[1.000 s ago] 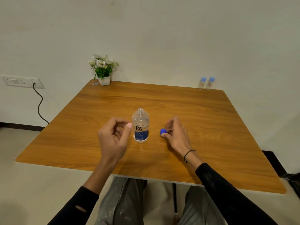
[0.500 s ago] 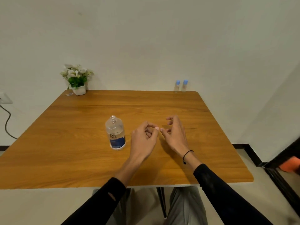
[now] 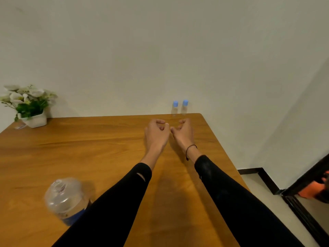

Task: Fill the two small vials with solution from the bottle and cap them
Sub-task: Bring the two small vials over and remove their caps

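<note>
Blue-capped vials (image 3: 179,107) stand just beyond both empty, loosely curled hands (image 3: 170,132).

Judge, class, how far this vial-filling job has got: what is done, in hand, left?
Done: the bottle stands uncapped near the table's front edge. In hand: the left hand and right hand reach toward the two vials at the far edge, touching neither. Left: uncapping the blue-capped vials, filling and recapping both.
</note>
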